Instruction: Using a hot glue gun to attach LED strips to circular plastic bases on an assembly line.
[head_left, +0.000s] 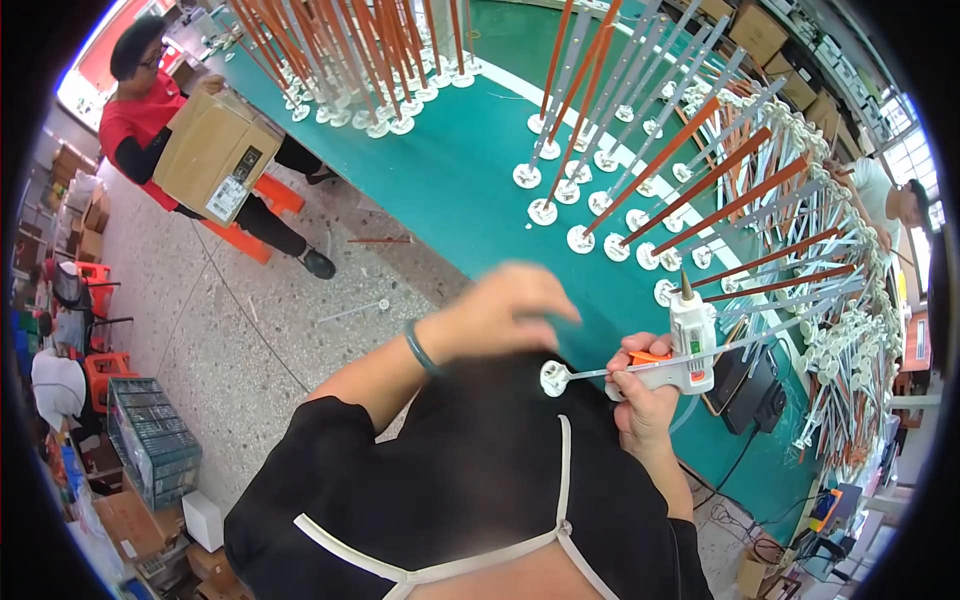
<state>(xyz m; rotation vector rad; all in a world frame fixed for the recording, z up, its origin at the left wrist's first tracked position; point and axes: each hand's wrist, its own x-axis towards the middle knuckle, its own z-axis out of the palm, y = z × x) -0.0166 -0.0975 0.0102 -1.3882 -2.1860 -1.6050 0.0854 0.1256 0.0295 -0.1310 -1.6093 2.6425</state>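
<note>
At 4 o'clock, right hand (642, 395) is holding a white glue gun (692, 335) with an orange trigger; nozzle is pointing to 12. Fingers are curling round the grip, and the thumb side is also gripping a pale strip (588, 374) that is running across the gun; exact pinch on it, can't tell. Strip's white disc (554, 379) is sitting at its 9 o'clock end, in front of the black top. Left hand (505, 310) is hovering near centre, motion-blurred, thumb standing apart from the bent fingers, holding nothing visible; spread between those fingers, can't tell. Green table (430, 180) is carrying upright strips on white discs (580, 239) at 1 o'clock, another upright cluster (375, 126) at 11 to 12, and a loose heap of strips (850, 380) at 3. Black device (755, 395) is lying at 4, beyond the gun. At 10, a co-worker in red (125, 125) is sitting on an orange stool (240, 241), holding a cardboard box (205, 155)
</note>
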